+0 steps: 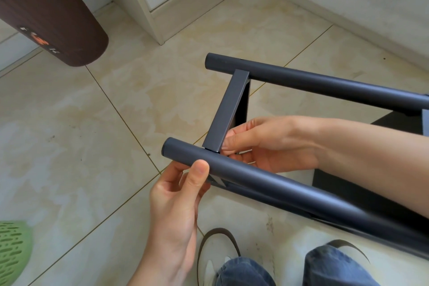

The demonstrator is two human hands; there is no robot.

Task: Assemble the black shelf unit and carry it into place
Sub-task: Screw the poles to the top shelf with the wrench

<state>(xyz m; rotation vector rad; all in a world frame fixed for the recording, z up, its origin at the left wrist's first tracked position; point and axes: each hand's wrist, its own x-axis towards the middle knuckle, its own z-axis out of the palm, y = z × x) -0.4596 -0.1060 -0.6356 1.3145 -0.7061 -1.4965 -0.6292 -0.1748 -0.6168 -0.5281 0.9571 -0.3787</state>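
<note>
Left hand (176,195) is pinching the near tube (267,183) of the black shelf frame, thumb on top, fingers curled underneath; grip grasping the tube close to its capped end. Just beyond that grip, right hand (262,144) is curling around the lower end of the flat crossbar (228,109), fingers grasping it where it is meeting the near tube. Farther out, the far tube (325,81) is running parallel, frame held above the tiled floor (92,134).
</note>
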